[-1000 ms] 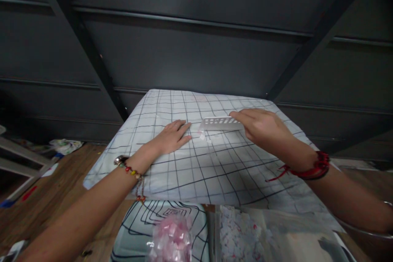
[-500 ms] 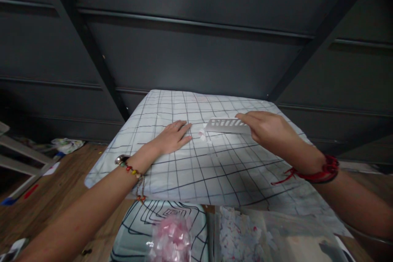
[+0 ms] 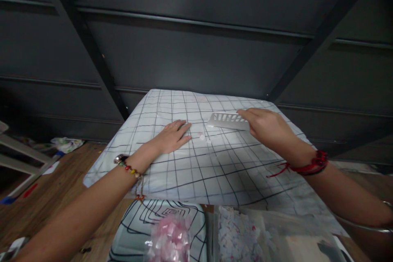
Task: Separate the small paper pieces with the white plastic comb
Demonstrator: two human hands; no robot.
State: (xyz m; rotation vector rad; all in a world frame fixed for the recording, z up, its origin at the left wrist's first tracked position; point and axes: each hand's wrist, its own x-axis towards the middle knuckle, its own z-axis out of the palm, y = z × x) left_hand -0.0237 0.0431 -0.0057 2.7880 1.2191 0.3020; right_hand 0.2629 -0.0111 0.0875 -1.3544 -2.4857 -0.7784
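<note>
My right hand (image 3: pixel 266 127) grips the right end of a white slotted plastic piece (image 3: pixel 229 122), its thumb and fingers closed on it. The piece is tilted, with a row of slanted openings along its upper side. Palm down, my left hand (image 3: pixel 174 136) rests on the white checked cloth (image 3: pixel 190 172), fingers somewhat spread, holding nothing. Between the hands, a few small white and pinkish scraps (image 3: pixel 202 137) lie on the cloth, just right of my left fingertips and below the plastic piece's left end.
Dark panels (image 3: pixel 190 53) rise behind the cloth-covered table. Below its near edge are a clear bag of pink pieces (image 3: pixel 170 237) on a patterned cushioned seat (image 3: pixel 129 233), and a clear container of pale scraps (image 3: pixel 238 233). A pale chair frame (image 3: pixel 26 161) stands at left.
My right hand has shifted the plastic piece slightly away from me, apart from the scraps. My left hand stays in about the same place.
</note>
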